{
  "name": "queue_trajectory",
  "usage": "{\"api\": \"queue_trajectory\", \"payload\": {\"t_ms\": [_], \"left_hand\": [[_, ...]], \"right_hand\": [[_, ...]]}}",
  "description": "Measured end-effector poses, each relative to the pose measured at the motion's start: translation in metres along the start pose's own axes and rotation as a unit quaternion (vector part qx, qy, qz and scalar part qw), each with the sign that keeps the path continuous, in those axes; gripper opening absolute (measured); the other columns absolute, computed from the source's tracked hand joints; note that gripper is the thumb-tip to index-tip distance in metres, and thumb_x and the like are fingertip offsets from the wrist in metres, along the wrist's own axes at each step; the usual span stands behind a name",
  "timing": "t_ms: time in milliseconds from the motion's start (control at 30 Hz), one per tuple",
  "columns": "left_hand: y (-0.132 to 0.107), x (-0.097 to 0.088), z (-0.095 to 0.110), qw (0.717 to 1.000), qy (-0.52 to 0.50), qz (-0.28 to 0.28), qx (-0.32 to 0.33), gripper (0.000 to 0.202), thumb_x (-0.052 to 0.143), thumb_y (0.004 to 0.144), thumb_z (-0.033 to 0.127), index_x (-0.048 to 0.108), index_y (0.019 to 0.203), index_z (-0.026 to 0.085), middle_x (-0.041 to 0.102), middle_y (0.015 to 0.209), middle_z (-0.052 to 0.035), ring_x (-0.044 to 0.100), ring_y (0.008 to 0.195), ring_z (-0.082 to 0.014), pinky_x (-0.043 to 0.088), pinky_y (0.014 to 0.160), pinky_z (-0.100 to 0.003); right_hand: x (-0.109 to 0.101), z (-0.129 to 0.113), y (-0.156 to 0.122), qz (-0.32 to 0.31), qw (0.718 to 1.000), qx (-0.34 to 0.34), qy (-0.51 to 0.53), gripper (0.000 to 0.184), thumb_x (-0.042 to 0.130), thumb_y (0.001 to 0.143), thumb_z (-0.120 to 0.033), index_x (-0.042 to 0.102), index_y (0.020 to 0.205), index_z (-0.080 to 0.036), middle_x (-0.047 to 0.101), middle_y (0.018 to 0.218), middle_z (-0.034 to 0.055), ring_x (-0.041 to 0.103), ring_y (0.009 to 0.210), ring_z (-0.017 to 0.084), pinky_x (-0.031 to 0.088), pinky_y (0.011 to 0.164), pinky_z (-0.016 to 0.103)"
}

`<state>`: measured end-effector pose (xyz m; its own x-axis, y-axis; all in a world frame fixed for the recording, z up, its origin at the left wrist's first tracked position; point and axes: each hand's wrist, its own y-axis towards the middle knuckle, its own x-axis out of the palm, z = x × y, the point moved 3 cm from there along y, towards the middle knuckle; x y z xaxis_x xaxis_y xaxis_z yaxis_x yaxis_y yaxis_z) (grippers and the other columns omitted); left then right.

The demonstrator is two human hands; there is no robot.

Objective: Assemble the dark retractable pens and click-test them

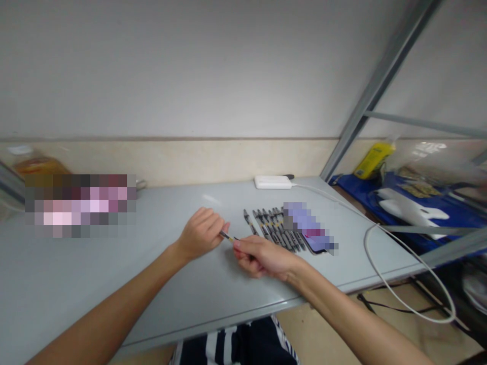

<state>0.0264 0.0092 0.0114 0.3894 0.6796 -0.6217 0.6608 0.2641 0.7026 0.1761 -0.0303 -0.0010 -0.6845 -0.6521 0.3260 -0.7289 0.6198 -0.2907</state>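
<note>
Above the middle of the desk, my left hand (203,233) and my right hand (264,257) meet at a slim dark pen (227,236). My left fingers are wrapped round one end of it. The thumb and fingertips of my right hand pinch the other end, and only a short stretch with a yellowish band shows between the hands. Just beyond my right hand lies a row of several similar dark pens (279,228), side by side on the desk. One pen (250,222) lies slightly apart at the row's left.
A blurred-out phone-like slab (315,235) lies right of the pens. At the back, a white power strip (272,182) trails a white cable (366,246) over the right edge. A pixelated pinkish item (83,205) and a bottle (41,165) stand left. Metal posts (376,86) border the grey desk (182,299).
</note>
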Motion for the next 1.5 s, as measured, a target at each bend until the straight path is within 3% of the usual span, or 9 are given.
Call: {"api": "queue_trajectory", "payload": {"t_ms": [200,467,633,833,967,1100,1333,1400,1500], "left_hand": [[-0.005,-0.003,-0.005,0.998,0.014,0.059,0.003,0.034,0.050,0.082,0.008,0.042,0.051,0.020,0.040,0.045,0.0032,0.034,0.049,-0.0136,0.026,0.051,-0.032],[-0.008,-0.002,-0.004,1.000,-0.002,0.025,0.013,0.035,0.045,0.082,0.010,0.044,0.049,0.020,0.043,0.045,0.0014,0.037,0.049,-0.0136,0.028,0.050,-0.033],[-0.009,0.000,-0.003,1.000,0.000,0.015,0.000,0.033,0.045,0.079,0.009,0.044,0.048,0.020,0.044,0.044,0.0009,0.038,0.046,-0.0138,0.028,0.049,-0.032],[-0.008,0.013,0.000,0.983,-0.016,-0.172,-0.061,0.019,0.050,0.066,0.008,0.058,0.052,0.018,0.059,0.049,-0.0034,0.053,0.050,-0.0166,0.034,0.050,-0.028],[-0.006,0.020,0.003,0.933,-0.013,-0.326,-0.155,0.019,0.050,0.071,0.015,0.067,0.064,0.018,0.068,0.061,-0.0082,0.061,0.055,-0.0217,0.037,0.050,-0.029],[-0.005,0.021,0.005,0.908,-0.031,-0.374,-0.185,0.022,0.048,0.075,0.020,0.067,0.065,0.019,0.068,0.062,-0.0093,0.063,0.058,-0.0241,0.037,0.051,-0.030],[-0.006,0.020,0.004,0.930,-0.057,-0.317,-0.178,0.017,0.049,0.081,0.028,0.061,0.074,0.019,0.065,0.068,-0.0059,0.060,0.066,-0.0221,0.038,0.057,-0.031],[-0.002,0.015,0.004,0.960,-0.042,-0.242,-0.136,0.015,0.050,0.082,0.029,0.060,0.079,0.018,0.063,0.075,-0.0067,0.057,0.074,-0.0225,0.039,0.064,-0.032],[0.003,0.005,0.006,0.989,-0.021,-0.134,-0.057,0.016,0.048,0.084,0.027,0.059,0.081,0.016,0.060,0.075,-0.0076,0.051,0.075,-0.0221,0.037,0.067,-0.034]], "right_hand": [[0.016,0.001,0.003,0.102,0.961,-0.039,-0.252,0.043,0.039,0.092,-0.039,0.042,0.055,-0.017,0.041,0.047,-0.0046,0.036,0.043,0.007,0.027,0.048,0.022],[0.026,-0.016,-0.006,0.167,0.838,-0.068,-0.516,0.040,0.035,0.094,-0.034,0.051,0.062,-0.016,0.056,0.057,0.0028,0.047,0.053,0.012,0.029,0.054,0.025],[0.027,-0.010,-0.008,0.209,0.718,-0.064,-0.661,0.037,0.031,0.095,-0.033,0.061,0.086,-0.013,0.067,0.073,0.0122,0.060,0.064,0.019,0.036,0.059,0.026],[0.017,-0.005,-0.004,0.236,0.610,-0.030,-0.756,0.034,0.029,0.096,-0.033,0.057,0.096,-0.014,0.068,0.073,0.0135,0.066,0.068,0.024,0.042,0.059,0.029],[0.009,-0.010,-0.003,0.242,0.571,-0.015,-0.785,0.025,0.031,0.095,-0.024,0.055,0.095,-0.015,0.068,0.077,0.0140,0.066,0.073,0.025,0.043,0.057,0.028],[0.005,-0.013,-0.001,0.251,0.544,-0.034,-0.800,0.020,0.035,0.093,-0.016,0.055,0.093,-0.016,0.067,0.081,0.0127,0.063,0.082,0.025,0.044,0.058,0.027],[-0.008,-0.014,0.001,0.269,0.582,-0.019,-0.767,0.031,0.033,0.095,-0.034,0.058,0.098,-0.017,0.067,0.082,0.0134,0.063,0.080,0.026,0.044,0.062,0.030],[-0.013,-0.018,-0.002,0.266,0.632,-0.027,-0.727,0.035,0.033,0.095,-0.038,0.060,0.093,-0.016,0.066,0.079,0.0119,0.063,0.074,0.024,0.042,0.064,0.030],[-0.019,-0.026,-0.005,0.203,0.768,-0.051,-0.605,0.039,0.034,0.094,-0.038,0.055,0.069,-0.016,0.058,0.064,0.0037,0.055,0.062,0.016,0.038,0.060,0.025]]}}
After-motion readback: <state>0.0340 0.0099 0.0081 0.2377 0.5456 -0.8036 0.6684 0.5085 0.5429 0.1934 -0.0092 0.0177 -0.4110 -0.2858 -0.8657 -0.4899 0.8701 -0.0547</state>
